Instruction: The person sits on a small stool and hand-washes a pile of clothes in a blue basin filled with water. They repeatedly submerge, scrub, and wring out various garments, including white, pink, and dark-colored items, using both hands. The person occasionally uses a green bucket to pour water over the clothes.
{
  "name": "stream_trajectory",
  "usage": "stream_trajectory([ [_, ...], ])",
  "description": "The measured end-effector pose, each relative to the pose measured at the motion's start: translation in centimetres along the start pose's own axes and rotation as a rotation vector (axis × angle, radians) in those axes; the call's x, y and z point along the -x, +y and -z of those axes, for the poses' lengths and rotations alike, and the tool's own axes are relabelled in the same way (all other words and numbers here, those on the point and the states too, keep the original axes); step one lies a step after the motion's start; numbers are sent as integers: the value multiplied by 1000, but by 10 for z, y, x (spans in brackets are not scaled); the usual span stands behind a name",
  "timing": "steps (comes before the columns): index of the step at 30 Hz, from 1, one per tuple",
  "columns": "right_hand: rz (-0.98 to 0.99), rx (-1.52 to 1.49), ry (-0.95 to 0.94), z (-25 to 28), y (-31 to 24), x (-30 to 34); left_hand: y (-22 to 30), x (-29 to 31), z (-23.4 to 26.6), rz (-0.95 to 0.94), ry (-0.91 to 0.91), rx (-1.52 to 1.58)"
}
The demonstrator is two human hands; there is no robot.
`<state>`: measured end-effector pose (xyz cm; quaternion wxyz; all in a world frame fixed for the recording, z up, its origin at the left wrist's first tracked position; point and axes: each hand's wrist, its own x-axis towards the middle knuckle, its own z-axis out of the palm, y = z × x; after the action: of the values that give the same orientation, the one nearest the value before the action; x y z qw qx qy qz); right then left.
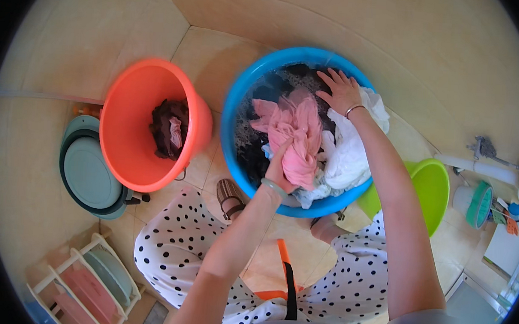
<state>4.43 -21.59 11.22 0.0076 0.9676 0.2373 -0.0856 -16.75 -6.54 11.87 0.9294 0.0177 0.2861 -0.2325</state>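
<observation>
A large blue tub stands on the floor before me, holding dark water with suds and a pile of laundry. My left hand is closed on a pink cloth garment, gripping it near the tub's front side. At the far right inside the tub, my right hand is spread with fingers apart over dark wet cloth. White cloth is heaped along the tub's right side, under my right wrist. Dark fabric lies in the water on the left.
An orange bucket with dark and pink cloth in it stands to the left. Beside it are grey-green folding basins and a white rack. A lime-green bucket stands right of the tub. Tiled walls rise behind.
</observation>
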Motion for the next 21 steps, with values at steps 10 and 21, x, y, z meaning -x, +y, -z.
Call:
stream_trajectory([
  [10, -140, 122, -448, -26, -28, -37, -2, 17, 0, 112, -218, 77],
  [21, 47, 128, -189, -48, -32, -1, -8, 8, 2, -38, -210, 225],
])
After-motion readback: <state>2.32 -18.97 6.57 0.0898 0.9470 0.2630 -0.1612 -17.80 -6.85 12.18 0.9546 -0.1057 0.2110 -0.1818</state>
